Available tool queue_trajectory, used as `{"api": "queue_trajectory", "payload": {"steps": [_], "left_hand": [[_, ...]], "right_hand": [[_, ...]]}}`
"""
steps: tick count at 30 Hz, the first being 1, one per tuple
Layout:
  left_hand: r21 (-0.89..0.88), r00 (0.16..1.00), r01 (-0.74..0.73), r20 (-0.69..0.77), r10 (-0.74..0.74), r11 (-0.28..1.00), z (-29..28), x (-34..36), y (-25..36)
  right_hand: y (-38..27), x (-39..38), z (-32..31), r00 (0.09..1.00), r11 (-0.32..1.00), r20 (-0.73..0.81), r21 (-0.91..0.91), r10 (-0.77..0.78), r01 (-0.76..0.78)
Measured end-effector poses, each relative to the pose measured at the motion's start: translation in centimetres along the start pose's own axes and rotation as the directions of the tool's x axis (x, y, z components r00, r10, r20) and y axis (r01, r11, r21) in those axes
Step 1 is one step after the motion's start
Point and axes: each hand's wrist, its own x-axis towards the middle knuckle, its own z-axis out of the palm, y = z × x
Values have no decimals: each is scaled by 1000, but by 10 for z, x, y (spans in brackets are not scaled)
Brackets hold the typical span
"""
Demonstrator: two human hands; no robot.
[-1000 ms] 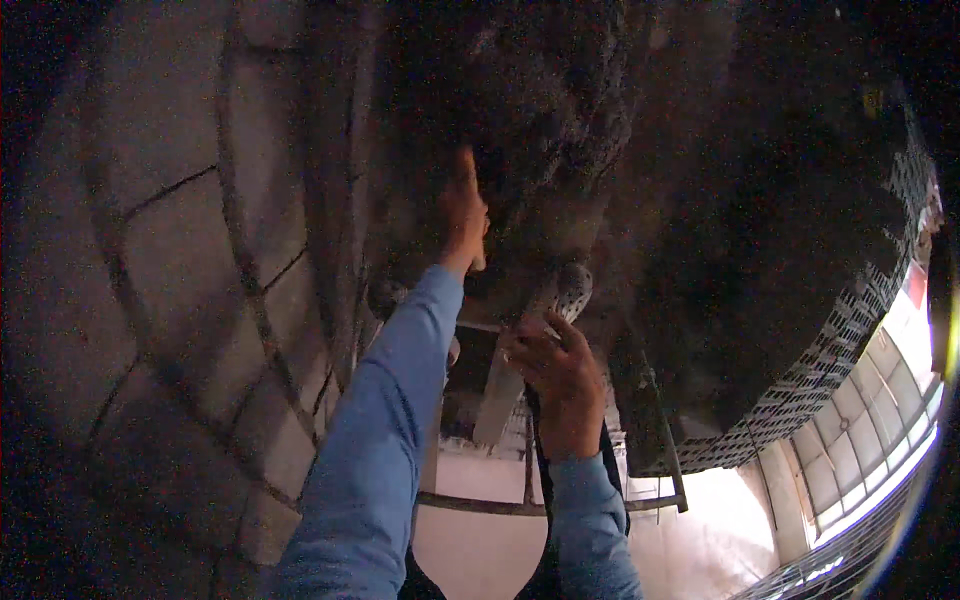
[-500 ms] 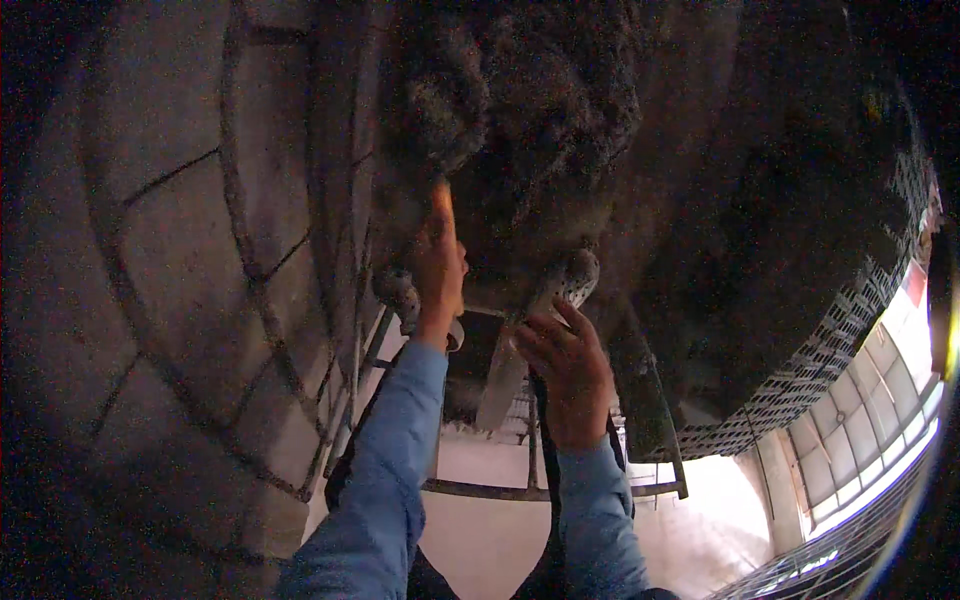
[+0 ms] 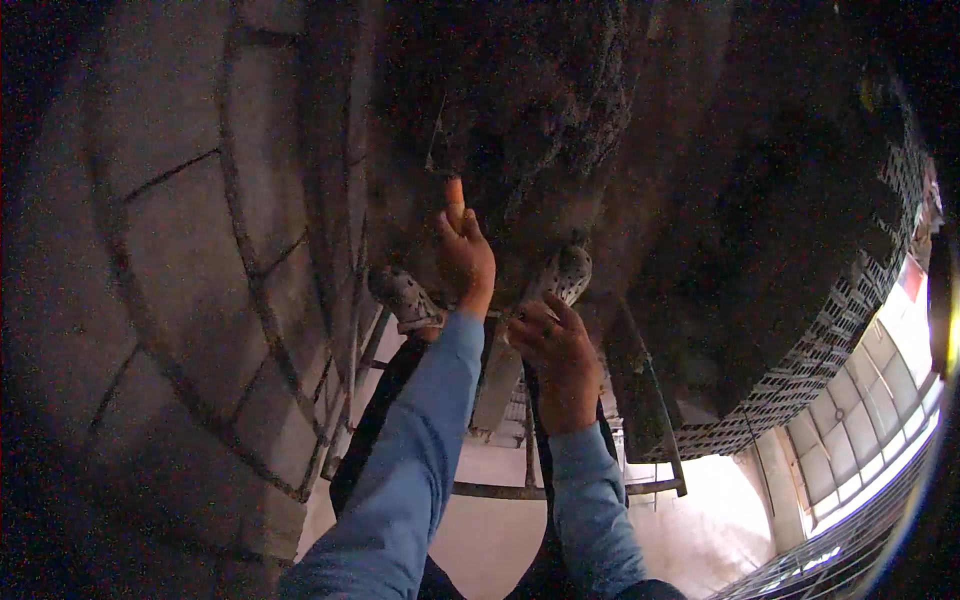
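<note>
A block wall (image 3: 170, 300), two perforated clogs (image 3: 405, 298) and bright windows (image 3: 860, 450) surround the scene.

- I have one view only, from the head camera, steeply down along my own body.
- My blue-sleeved left hand (image 3: 465, 255) and right hand (image 3: 560, 350) sit near, mid-frame; my shoes (image 3: 405, 297) lie beyond them.
- The fisheye bends the block wall (image 3: 180, 260) at left; the bright windows (image 3: 860, 450) lie far right.
</note>
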Motion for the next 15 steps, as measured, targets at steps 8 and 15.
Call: {"api": "queue_trajectory", "payload": {"steps": [8, 15], "left_hand": [[330, 990, -135, 75, 117, 934, -30, -21, 18], [141, 966, 161, 180, -185, 977, -79, -57, -58]], "right_hand": [[-12, -1, -9, 999, 1000, -47, 14, 11, -10], [-7, 0, -15, 998, 988, -31, -143, -56, 51]]}}
